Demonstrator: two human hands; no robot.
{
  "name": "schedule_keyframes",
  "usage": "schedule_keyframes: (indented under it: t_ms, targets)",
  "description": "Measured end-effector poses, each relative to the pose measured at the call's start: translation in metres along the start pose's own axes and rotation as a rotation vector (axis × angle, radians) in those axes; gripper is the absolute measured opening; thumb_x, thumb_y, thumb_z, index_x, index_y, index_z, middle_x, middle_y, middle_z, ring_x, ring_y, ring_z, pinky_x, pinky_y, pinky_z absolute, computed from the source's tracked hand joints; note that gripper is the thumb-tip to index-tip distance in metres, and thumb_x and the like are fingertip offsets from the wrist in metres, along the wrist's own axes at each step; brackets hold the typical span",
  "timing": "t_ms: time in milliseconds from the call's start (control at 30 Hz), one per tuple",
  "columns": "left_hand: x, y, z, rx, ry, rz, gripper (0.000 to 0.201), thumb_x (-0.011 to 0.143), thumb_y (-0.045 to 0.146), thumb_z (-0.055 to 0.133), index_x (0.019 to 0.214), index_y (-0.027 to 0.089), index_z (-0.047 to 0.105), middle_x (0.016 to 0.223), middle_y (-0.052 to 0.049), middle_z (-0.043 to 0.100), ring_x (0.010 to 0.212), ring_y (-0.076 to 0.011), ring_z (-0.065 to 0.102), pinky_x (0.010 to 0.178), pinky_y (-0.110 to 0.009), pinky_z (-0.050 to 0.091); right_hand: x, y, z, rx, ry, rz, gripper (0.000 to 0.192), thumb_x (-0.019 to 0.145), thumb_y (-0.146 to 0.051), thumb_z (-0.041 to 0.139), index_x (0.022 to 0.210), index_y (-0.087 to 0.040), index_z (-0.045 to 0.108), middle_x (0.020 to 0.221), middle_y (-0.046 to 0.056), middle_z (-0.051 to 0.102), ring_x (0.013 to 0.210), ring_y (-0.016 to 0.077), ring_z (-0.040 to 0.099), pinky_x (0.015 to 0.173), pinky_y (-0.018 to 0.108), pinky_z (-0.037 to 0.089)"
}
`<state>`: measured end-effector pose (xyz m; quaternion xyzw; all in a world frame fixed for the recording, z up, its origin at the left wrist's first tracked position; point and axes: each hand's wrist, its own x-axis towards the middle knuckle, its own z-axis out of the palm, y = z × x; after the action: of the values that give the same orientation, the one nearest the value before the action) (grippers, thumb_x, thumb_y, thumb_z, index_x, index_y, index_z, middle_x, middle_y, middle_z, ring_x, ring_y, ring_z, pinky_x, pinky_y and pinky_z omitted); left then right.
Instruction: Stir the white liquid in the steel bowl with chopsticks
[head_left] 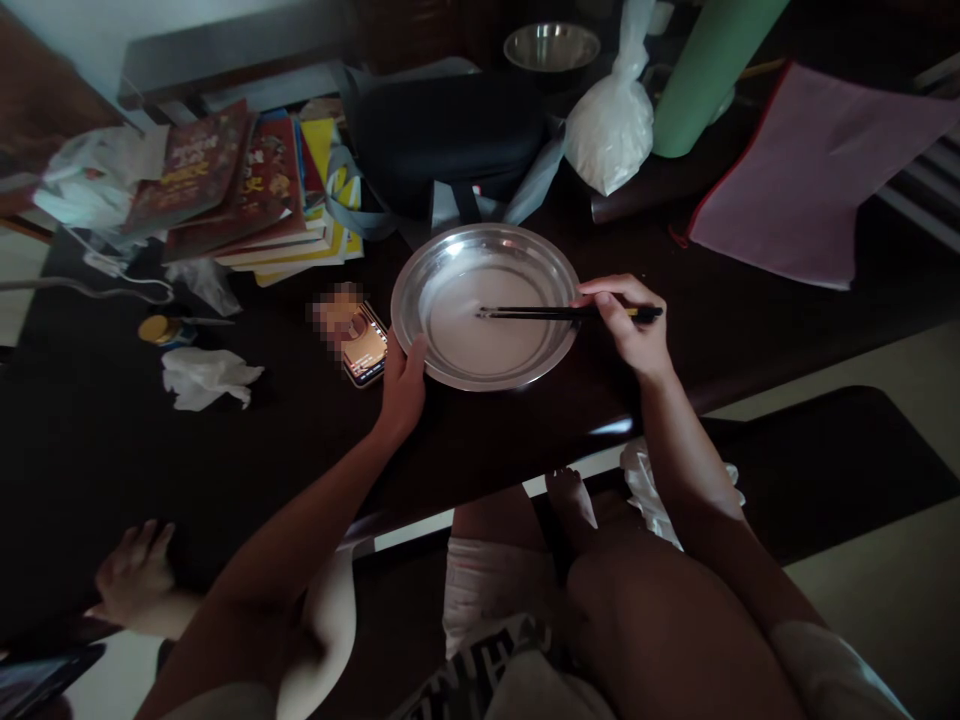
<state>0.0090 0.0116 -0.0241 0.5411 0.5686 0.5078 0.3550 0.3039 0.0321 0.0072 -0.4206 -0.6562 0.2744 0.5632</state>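
A wide, shallow steel bowl (pixel 409 300) stands on the dark table in front of me, with a whitish layer (pixel 480 345) across its bottom. I cannot tell whether that layer is liquid or paste. My left hand (pixel 405 385) grips the bowl's near-left rim, thumb on top and the other fingers hidden under it. In my right hand (pixel 630 320) is a pair of dark chopsticks (pixel 540 313), held nearly level over the bowl's right rim. Their tips touch the whitish layer near its middle. A lit phone (pixel 364 345) lies just left of the bowl, beside my left hand.
Books (pixel 262 190) are piled at back left, near crumpled tissue (pixel 210 378) and a small yellow-lidded jar (pixel 161 330). Behind the bowl sit a black bag (pixel 450 135), a tied bag of white powder (pixel 611 130) and a green cylinder (pixel 712 80). Another person's hand (pixel 139 575) rests lower left.
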Motion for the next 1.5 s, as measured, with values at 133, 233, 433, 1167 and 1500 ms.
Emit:
schedule_keyframes:
  t_ms: [133,233,433,1167,1500]
  targets:
    - [-0.0007,0.0013,-0.0003,-0.016,-0.005,-0.014,0.051,0.084,0.066,0.052,0.114,0.025,0.062,0.116,-0.007,0.062,0.123,-0.0257,0.052,0.114,-0.046,0.036,-0.0007,0.0005,-0.0003,0.041,0.013,0.035,0.022,0.091,-0.043,0.057,0.095,-0.027,0.072,0.077,-0.001,0.072,0.073,0.0142,0.073,0.070,0.030,0.059]
    - [-0.0007,0.0019,-0.0007,-0.015,-0.006,-0.016,0.051,0.084,0.065,0.053,0.114,0.025,0.062,0.117,-0.006,0.062,0.123,-0.0256,0.052,0.114,-0.046,0.037,-0.0005,0.0006,0.0002,0.051,-0.072,0.010,0.020,0.091,-0.039,0.059,0.097,-0.027,0.073,0.083,0.000,0.074,0.079,0.0145,0.073,0.075,0.030,0.059]
    - [0.0006,0.0004,-0.0006,-0.016,-0.012,0.017,0.052,0.085,0.065,0.052,0.115,0.024,0.061,0.118,-0.006,0.062,0.120,-0.0250,0.054,0.112,-0.045,0.039,0.0003,0.0011,-0.0004,0.060,0.031,0.039,0.023,0.091,-0.043,0.057,0.093,-0.025,0.072,0.077,-0.001,0.073,0.072,0.0140,0.073,0.069,0.029,0.059]
    - [0.0005,-0.0037,-0.0004,-0.043,-0.018,0.003,0.043,0.089,0.058,0.051,0.116,0.025,0.060,0.116,-0.006,0.063,0.122,-0.0246,0.054,0.113,-0.046,0.038,-0.0005,0.0007,-0.0002,0.051,-0.033,0.041,0.022,0.091,-0.042,0.058,0.095,-0.026,0.072,0.081,-0.001,0.074,0.075,0.0146,0.073,0.072,0.031,0.059]
    - [0.0006,-0.0009,-0.0005,-0.025,-0.014,0.012,0.047,0.087,0.061,0.052,0.116,0.025,0.061,0.114,-0.006,0.063,0.121,-0.0247,0.054,0.114,-0.046,0.036,-0.0004,0.0017,0.0002,0.065,-0.012,0.020,0.020,0.090,-0.040,0.059,0.095,-0.026,0.072,0.083,-0.001,0.073,0.072,0.0134,0.073,0.068,0.028,0.059]
